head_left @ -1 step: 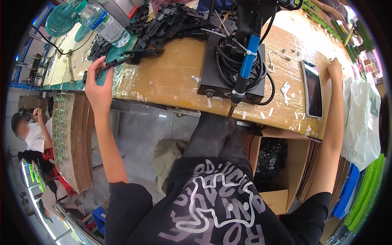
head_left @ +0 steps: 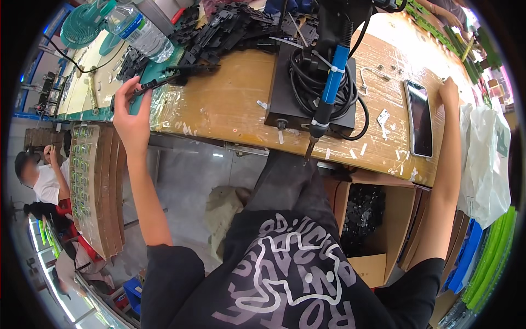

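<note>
My left hand (head_left: 131,112) is at the left part of the bench, thumb and fingers closed round the near end of a long black plastic part (head_left: 164,80). The part's far end reaches toward a heap of similar black plastic parts (head_left: 227,30). My right hand (head_left: 450,93) is at the bench's right side, beyond the phone. Its fingers are drawn together, and whatever they may hold is too small to tell. Between the hands an electric screwdriver (head_left: 333,77) with a blue grip hangs tip down, touched by neither hand.
A black box (head_left: 279,98) with coiled cable stands mid-bench. A phone (head_left: 419,118), white scraps (head_left: 383,118) and small metal pieces lie to its right. A water bottle (head_left: 143,35) and a green fan (head_left: 82,26) are at the left. An open carton (head_left: 394,219) of black parts sits below.
</note>
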### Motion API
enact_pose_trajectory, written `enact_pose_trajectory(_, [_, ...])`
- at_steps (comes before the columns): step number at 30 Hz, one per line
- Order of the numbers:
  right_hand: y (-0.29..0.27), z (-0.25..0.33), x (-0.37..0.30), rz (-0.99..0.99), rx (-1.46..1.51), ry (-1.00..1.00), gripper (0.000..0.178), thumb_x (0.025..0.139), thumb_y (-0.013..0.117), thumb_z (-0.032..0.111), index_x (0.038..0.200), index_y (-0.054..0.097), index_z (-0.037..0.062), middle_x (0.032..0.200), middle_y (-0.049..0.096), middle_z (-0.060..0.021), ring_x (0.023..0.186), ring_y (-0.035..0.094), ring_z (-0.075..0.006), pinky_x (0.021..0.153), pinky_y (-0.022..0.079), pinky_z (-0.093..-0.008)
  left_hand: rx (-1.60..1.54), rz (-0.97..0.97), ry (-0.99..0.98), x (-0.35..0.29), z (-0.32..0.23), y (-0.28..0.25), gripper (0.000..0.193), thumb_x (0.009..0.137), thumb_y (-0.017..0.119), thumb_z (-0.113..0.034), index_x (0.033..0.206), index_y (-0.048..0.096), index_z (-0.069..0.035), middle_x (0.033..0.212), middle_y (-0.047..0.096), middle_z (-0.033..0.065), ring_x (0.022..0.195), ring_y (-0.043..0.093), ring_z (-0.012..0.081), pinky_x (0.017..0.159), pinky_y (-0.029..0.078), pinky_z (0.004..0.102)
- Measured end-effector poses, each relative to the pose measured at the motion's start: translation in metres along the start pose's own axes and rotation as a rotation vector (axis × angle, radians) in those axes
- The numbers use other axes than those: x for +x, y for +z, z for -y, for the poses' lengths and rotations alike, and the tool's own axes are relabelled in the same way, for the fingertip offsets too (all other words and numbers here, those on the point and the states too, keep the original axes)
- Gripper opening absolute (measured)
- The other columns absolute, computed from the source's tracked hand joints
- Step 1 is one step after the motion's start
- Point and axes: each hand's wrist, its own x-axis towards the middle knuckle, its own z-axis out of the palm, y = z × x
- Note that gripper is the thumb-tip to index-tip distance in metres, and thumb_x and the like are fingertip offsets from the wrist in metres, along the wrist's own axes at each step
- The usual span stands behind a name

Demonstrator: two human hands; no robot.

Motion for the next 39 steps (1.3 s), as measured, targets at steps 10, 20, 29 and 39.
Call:
enact_pose_trajectory(10, [-0.114, 0.081, -0.09, -0.131, 0.567, 0.013, 0.018, 0.076, 0.053, 0.013, 0.088, 0.059, 0.0017, 0.081, 0.063, -0.0095, 0.076, 0.062, -0.0179, 0.067, 0.045, -0.0259, -0.867, -0.071, -0.366, -0.015, -0.012, 0.004, 0.037, 0.077, 0.055, 0.002, 0.111, 0.041, 0.001, 0.099, 0.052, 0.0072, 0.089, 0.051, 0.0147, 0.081, 0.04, 0.029])
enact_pose_trajectory(20, [-0.193, 0.175, -0.26, -0.173, 1.371, 0.134, 0.014, 0.073, 0.059, -0.005, 0.087, 0.054, -0.0039, 0.078, 0.058, -0.011, 0.064, 0.057, -0.0146, 0.062, 0.046, -0.0229, -0.889, 0.246, -0.593, -0.083, -0.088, 0.026, 0.037, 0.07, 0.063, 0.003, 0.103, 0.049, 0.003, 0.091, 0.056, 0.0077, 0.084, 0.053, 0.0125, 0.075, 0.044, 0.0251])
enact_pose_trajectory(29, [-0.193, 0.21, -0.347, 0.322, 1.921, 0.042, 0.025, 0.064, 0.059, -0.015, 0.082, 0.048, -0.0007, 0.077, 0.054, -0.0133, 0.07, 0.056, -0.0181, 0.063, 0.047, -0.0263, -0.921, 0.82, -0.704, -0.145, -0.157, 0.035, 0.029, 0.071, 0.063, 0.001, 0.096, 0.048, 0.001, 0.084, 0.058, 0.0058, 0.072, 0.055, 0.0057, 0.058, 0.043, 0.0177])
enact_pose_trajectory(39, [-0.187, 0.199, -0.354, 0.438, 2.015, 0.097, 0.02, 0.063, 0.064, -0.008, 0.076, 0.051, 0.0013, 0.09, 0.052, -0.013, 0.08, 0.052, -0.017, 0.072, 0.043, -0.0279, -1.163, 0.365, -0.736, -0.175, -0.154, 0.039, 0.034, 0.07, 0.065, 0.004, 0.083, 0.035, -0.005, 0.083, 0.053, 0.0079, 0.072, 0.051, 0.0077, 0.061, 0.043, 0.0188])
